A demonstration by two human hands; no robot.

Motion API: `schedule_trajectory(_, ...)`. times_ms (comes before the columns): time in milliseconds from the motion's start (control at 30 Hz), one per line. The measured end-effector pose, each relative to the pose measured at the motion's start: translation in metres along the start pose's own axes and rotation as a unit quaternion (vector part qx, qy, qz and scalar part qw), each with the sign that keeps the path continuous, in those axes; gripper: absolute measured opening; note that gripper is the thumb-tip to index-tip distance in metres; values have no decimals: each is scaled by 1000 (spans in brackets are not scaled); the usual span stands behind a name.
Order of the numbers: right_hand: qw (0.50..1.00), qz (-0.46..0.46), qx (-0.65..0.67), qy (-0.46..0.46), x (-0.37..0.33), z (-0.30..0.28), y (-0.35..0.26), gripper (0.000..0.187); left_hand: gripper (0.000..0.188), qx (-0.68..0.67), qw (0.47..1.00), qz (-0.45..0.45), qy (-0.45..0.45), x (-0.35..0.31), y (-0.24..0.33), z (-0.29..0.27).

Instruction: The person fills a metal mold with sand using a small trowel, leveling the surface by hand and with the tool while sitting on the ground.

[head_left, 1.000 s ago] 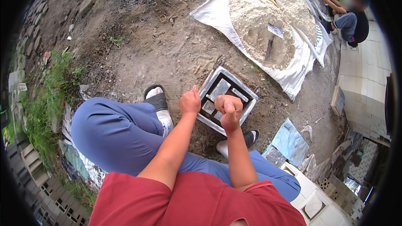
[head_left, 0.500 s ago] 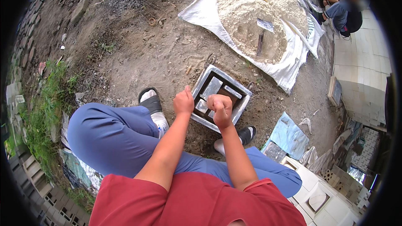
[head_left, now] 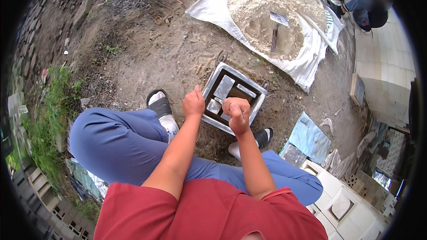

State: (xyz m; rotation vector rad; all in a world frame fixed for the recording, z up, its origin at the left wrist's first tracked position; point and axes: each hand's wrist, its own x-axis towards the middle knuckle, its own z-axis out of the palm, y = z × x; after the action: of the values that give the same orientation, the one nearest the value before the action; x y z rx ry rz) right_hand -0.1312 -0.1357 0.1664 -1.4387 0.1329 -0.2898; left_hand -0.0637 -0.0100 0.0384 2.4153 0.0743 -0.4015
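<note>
The ground [head_left: 147, 51], brown and stony, sits a little further left and higher in view than a second ago, and what lies on it has slid the same way; the layout matches the earlier frames, with both hands at the box as before. In the upper right, the white sack [head_left: 304, 76] is spread flat, bearing a broad heap of pale powder [head_left: 249, 6] with a hollow toward its near side. The box [head_left: 243, 78] stands on the ground between the person's feet, its corners turned toward the body and away. It is square and grey, open at the top, with a pale, worn-looking rim and a dark brown inside. On the powder lies the hoe [head_left: 274, 38] — flat grey blade, dark handle toward the box. The left hand [head_left: 194, 102] is curled just beside the box's left edge; the right hand [head_left: 237, 112] makes a fist above its near right part, hiding some of the inside. I cannot tell whether either hand pinches anything. Within the box sit grey blocks [head_left: 224, 88] of differing sizes — a long one, a narrow one and smaller ones nearer the body — with dark gaps between.
</note>
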Motion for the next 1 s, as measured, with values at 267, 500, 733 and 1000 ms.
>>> schedule_trajectory(267,998,12,45,38,3,2,-17,44,66,1,1000,-2,2,0,-4,2)
schedule_trajectory(500,996,27,64,51,4,0,-8,42,63,11,1000,0,6,0,-5,1)
schedule_trajectory(733,996,33,83,25,10,-7,-14,49,65,2,1000,15,-1,5,-10,7)
schedule_trajectory(1000,993,-87,82,-18,12,-27,-135,37,63,19,999,28,12,3,-7,7)
